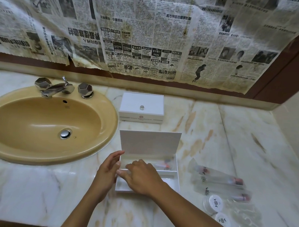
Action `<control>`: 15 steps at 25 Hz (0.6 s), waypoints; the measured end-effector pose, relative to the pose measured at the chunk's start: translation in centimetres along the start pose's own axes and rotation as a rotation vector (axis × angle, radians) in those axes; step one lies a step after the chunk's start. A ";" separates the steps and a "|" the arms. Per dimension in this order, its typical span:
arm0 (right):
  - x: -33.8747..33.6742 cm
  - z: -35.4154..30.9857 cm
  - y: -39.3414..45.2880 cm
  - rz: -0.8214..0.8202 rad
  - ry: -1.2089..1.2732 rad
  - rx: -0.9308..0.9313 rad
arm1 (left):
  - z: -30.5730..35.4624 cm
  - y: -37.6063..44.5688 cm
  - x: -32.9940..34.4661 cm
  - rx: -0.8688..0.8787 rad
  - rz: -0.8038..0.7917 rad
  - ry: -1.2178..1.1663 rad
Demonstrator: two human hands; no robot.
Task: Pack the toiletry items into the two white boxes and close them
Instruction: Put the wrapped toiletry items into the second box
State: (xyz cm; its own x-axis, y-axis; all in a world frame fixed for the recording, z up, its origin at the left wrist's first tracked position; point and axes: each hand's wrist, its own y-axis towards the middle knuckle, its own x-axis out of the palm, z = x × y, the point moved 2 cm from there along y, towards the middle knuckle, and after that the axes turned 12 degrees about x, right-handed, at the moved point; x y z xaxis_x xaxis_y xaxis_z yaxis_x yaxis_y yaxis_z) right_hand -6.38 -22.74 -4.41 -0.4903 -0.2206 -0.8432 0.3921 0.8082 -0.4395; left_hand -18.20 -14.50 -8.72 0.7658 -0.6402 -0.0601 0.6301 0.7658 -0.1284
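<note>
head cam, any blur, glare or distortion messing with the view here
Head view: wide-angle bending curves the counter edge and the newspaper on the wall; the right hand and the packet under it in the open box are motion-smeared; the wrapped items to the right look soft; a mild highlight sits in the sink; the lighting is even, with only faint shadows.
</note>
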 end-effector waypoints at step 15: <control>-6.7 11.2 -3.8 0.484 0.386 0.198 | 0.2 -0.1 0.1 -0.044 0.017 0.041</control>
State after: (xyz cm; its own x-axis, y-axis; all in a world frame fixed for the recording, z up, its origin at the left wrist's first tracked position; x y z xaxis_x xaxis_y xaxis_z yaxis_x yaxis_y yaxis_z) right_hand 4.09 -30.43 -0.58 -0.4524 0.3855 -0.8042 0.7568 0.6429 -0.1176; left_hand -18.16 -14.56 -8.48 0.7698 -0.6300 -0.1030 0.6103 0.7736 -0.1706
